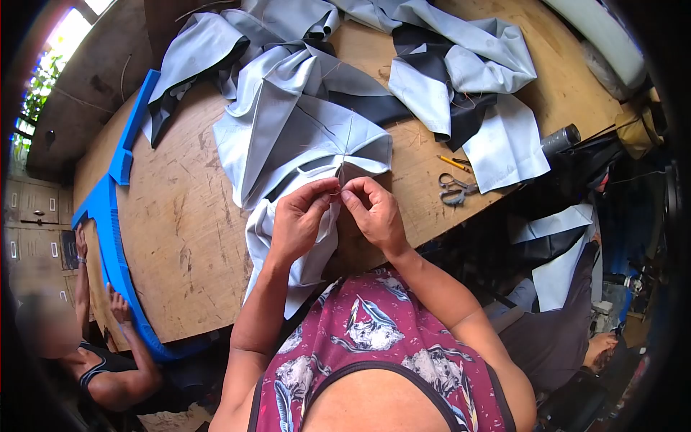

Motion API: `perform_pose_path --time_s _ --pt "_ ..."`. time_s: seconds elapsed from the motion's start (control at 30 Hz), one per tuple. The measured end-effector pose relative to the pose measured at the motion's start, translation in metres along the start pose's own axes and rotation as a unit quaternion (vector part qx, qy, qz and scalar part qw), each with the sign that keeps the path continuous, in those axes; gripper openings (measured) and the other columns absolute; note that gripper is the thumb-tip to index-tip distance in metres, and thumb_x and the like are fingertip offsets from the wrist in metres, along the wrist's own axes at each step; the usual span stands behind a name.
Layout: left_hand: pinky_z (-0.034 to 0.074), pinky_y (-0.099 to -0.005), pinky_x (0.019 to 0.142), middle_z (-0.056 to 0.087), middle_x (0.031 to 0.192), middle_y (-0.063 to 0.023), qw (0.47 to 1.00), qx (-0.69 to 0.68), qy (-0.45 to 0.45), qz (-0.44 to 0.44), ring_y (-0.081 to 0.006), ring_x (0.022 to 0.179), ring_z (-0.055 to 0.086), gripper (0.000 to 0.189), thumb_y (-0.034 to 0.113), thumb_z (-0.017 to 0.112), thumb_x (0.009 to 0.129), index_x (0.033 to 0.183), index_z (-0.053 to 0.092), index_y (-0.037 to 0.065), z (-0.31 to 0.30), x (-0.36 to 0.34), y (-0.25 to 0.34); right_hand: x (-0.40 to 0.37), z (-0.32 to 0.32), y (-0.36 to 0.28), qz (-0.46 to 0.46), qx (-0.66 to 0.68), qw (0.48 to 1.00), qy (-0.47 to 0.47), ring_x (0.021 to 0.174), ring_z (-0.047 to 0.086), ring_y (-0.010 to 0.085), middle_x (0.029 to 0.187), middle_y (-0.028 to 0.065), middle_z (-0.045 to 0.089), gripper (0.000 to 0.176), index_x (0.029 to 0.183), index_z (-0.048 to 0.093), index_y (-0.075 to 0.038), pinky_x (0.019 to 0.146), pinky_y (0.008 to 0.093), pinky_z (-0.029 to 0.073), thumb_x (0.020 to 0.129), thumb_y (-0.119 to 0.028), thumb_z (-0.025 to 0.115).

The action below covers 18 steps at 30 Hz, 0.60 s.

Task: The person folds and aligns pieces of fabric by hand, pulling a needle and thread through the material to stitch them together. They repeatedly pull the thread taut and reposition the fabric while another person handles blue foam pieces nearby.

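My left hand (pixel 300 216) and my right hand (pixel 375 214) are close together at the table's front edge, thumbs and forefingers pinched. Thin dark thread (pixel 346 144) runs up from between the fingertips over the light grey material (pixel 281 147). The pinch of each hand seems to be on this thread, though its ends are too fine to follow. Below my hands, a fold of the same sheet-like material hangs over the edge towards my lap. Stitched seams and loose threads show on its surface.
Scissors (pixel 456 189) and a yellow pencil (pixel 455 165) lie right of my hands on the wooden table (pixel 194 252). Behind are more grey and black pieces (pixel 482 65) and a dark cylinder (pixel 560 140). A person at left touches a long blue piece (pixel 119 245). Another person is at right.
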<state>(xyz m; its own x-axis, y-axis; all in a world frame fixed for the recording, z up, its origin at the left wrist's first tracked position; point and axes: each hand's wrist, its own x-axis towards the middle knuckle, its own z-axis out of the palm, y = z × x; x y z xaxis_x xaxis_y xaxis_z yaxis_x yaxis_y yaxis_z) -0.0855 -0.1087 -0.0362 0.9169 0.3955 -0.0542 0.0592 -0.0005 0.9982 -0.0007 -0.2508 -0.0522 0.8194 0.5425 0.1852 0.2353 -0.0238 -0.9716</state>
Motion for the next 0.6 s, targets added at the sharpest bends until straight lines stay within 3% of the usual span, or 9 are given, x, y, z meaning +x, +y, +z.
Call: perform_pose_path --time_s 0.33,0.6 --pt "0.05 -0.0257 0.087 0.07 0.105 -0.0083 1.0 -0.023 -0.007 -0.015 -0.0122 0.097 0.064 0.024 0.002 0.059 0.093 0.115 0.066 -0.003 -0.0009 0.0027 0.0023 0.003 0.0001 -0.0042 0.012 -0.006 1.0 -0.012 0.076 0.065 0.0146 0.082 0.0101 0.068 0.017 0.096 0.064 0.0 0.07 0.0298 0.051 0.093 -0.016 0.064" --pt "0.05 -0.0203 0.071 0.071 0.091 -0.0041 0.998 -0.028 0.016 -0.046 -0.0061 0.077 0.062 0.022 0.01 0.068 0.09 0.109 0.069 -0.001 -0.0054 0.0042 -0.0048 0.0075 0.002 -0.01 0.018 -0.008 1.0 -0.019 0.077 0.066 0.0143 0.083 0.0106 0.069 0.017 0.096 0.064 0.0 0.07 0.0293 0.052 0.092 -0.017 0.065"
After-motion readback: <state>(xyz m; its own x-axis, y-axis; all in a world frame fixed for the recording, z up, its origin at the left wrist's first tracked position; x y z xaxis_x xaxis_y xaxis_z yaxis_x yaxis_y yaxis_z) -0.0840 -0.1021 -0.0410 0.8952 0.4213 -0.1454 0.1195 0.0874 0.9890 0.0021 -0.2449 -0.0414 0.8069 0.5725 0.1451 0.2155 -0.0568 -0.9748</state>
